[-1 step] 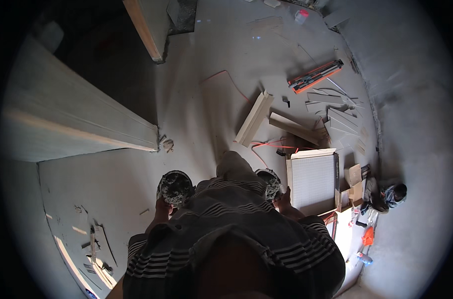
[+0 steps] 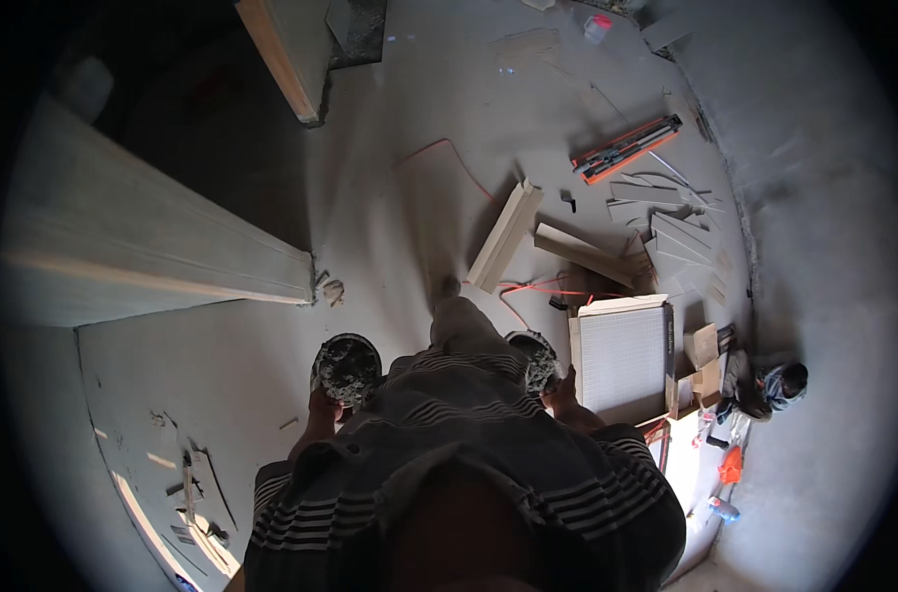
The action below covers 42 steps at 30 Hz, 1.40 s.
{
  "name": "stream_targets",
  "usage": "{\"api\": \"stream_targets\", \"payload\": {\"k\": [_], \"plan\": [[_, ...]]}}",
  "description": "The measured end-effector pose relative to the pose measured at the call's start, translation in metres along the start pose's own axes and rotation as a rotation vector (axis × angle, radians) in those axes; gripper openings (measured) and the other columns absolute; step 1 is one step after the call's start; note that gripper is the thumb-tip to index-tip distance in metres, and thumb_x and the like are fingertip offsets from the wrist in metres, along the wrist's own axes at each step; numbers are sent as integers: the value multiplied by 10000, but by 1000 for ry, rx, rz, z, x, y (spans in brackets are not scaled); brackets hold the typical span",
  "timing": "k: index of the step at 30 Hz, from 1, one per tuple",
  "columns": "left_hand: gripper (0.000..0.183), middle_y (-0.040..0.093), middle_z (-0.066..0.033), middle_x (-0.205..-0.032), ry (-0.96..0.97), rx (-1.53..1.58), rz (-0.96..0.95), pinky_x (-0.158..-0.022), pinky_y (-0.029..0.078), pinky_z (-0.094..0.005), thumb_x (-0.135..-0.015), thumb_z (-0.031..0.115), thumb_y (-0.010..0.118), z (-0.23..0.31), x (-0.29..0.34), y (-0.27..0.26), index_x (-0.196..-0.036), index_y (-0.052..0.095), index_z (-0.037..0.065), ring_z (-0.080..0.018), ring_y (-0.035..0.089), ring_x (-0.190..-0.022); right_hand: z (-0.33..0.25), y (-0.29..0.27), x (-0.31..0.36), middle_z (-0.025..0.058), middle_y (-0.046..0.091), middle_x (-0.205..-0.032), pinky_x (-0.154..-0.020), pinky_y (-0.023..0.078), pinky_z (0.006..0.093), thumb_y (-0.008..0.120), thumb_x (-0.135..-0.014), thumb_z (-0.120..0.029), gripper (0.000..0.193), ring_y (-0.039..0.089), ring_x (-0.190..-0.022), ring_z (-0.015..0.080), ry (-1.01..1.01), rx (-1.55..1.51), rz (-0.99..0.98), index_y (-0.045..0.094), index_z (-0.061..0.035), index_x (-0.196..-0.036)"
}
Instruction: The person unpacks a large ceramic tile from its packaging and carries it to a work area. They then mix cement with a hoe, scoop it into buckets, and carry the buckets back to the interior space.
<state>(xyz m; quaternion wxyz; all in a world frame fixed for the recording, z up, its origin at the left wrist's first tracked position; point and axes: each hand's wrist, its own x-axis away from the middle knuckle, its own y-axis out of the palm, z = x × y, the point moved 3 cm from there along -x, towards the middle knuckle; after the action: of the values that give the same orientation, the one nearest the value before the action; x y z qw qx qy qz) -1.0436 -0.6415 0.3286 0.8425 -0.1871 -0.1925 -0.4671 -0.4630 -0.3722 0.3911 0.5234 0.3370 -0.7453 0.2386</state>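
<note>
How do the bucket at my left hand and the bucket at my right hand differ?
The left bucket shows nearly all of its round mouth, while the striped shirt covers part of the right bucket. The right bucket is nearer the open cardboard box than the left bucket. Both, in your left hand and right hand, contain lumpy grey material.

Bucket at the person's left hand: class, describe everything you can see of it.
The bucket has a round mouth with a thin, paler rim; its wall looks greyish at the left. Dark grey, lumpy material, like mortar, shows across the mouth; how deep it goes cannot be told. The bucket looks roughly upright, mouth upward, beside the striped shirt. The left hand seems to hold it at its near side; any handle and the base are out of sight.
</note>
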Motion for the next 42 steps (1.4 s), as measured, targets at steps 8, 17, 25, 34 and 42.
{"api": "stream_targets", "payload": {"k": [8,17,25,34,42], "plan": [[57,491,-45,-703,2,-131,-130,-510,366,-361,-796,121,540,208,-255,49,-835,522,85,-185,441,-588,-102,248,-30,27,257,-461,-503,330,386,461,-798,-685,615,300,-435,190,10,-18,64,288,-146,-558],[114,479,-105,-801,-436,-60,115,-526,386,-367,-814,8,507,407,-477,103,-924,479,17,-182,454,-709,-214,467,-127,-14,608,-789,-488,443,346,494,-786,-652,518,571,-616,163,-48,-131,-254,573,-177,-977],[92,391,-70,-685,-520,287,88,-531,380,-356,-829,40,498,529,-707,158,-853,410,51,-160,323,-572,-351,705,-94,-16,395,-564,-537,355,334,484,-777,-667,506,355,-467,168,-35,-39,88,501,-171,-877],[208,254,-22,-536,-807,845,493,-574,379,-367,-844,69,497,624,-967,191,-715,338,105,-142,180,-463,-474,944,-173,-20,231,-530,-535,328,341,502,-750,-688,686,244,-462,143,41,-78,55,466,-84,-1072],[271,270,-26,-493,-238,-115,143,-593,367,-392,-816,105,538,819,-1137,228,-626,345,109,-176,222,-444,-592,1187,-224,17,522,-886,-646,404,459,386,-864,-608,501,498,-769,204,-4,-65,-555,416,-143,-1047]]}}
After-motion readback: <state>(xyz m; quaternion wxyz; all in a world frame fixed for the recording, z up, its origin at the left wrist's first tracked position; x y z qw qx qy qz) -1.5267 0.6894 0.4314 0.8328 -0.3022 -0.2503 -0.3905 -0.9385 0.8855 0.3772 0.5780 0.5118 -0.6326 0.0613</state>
